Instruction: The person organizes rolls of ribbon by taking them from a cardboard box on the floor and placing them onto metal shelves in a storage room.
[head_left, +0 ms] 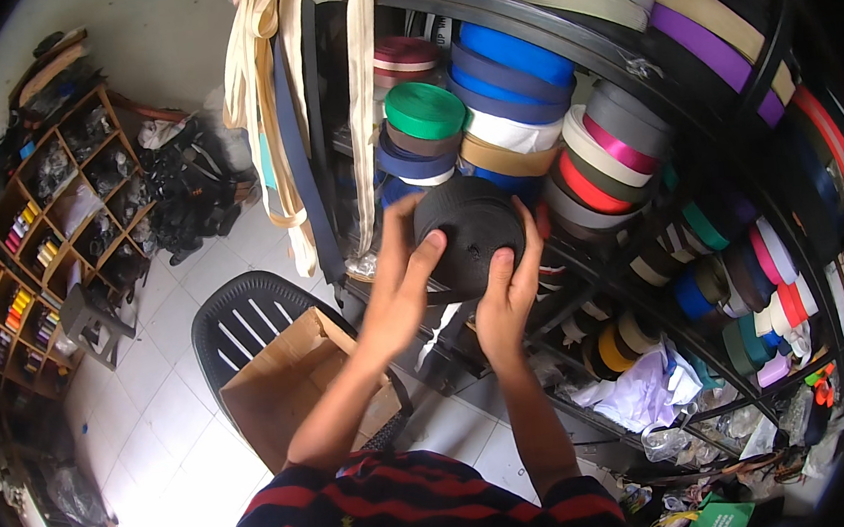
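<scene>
A cardboard box (pixel 270 379) sits with its top open on a black slatted chair (pixel 209 332). Over to the left, a wooden cubbyhole shelf (pixel 59 272) has coloured thread spools (pixel 16 309) in compartments toward its lower edge and bagged bundles in those nearer its top. A dark metal rack (pixel 521 16) carries stacked strap rolls, a green roll (pixel 426 109) near its left edge and crumpled plastic (pixel 639 390) low down. Pale tiles cover the floor (pixel 152 387). Before the rack's left end, a black roll (pixel 467 229) is held up between both hands: the left hand (pixel 393 281) and right hand (pixel 508 291) each close their grip round its opposite rims, thumbs against its flat face.
</scene>
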